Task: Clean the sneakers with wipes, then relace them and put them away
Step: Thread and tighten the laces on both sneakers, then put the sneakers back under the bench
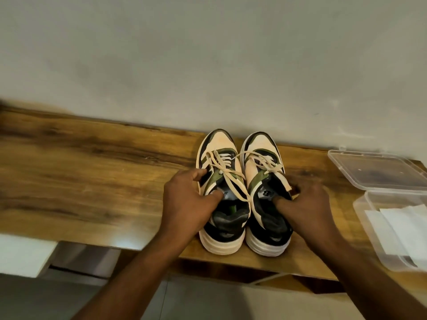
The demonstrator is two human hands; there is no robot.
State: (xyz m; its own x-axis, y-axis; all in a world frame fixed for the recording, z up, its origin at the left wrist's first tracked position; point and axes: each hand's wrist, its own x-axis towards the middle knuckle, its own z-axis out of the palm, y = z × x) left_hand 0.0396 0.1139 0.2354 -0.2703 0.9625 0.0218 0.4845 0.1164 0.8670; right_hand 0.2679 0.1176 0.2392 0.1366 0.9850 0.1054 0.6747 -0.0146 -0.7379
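left hand (184,199) grip pinches left sneaker (221,192) collar, right hand (307,204) right sneaker (265,195); heels near shelf (92,169) edge.

Looks like a room in a home, perhaps an entryway or bedroom corner. Narrow wood-grain surface (92,172) pushed against a plain, slightly scuffed pale wall (208,54), with grey tiled floor (196,301) below. Pair of worn sneakers (240,192) standing side by side on it, toes to the wall. At the right, a clear plastic box (369,227) of white wipes (402,227), its lid (379,169) lying open behind. No shop or workshop fittings; household things only.
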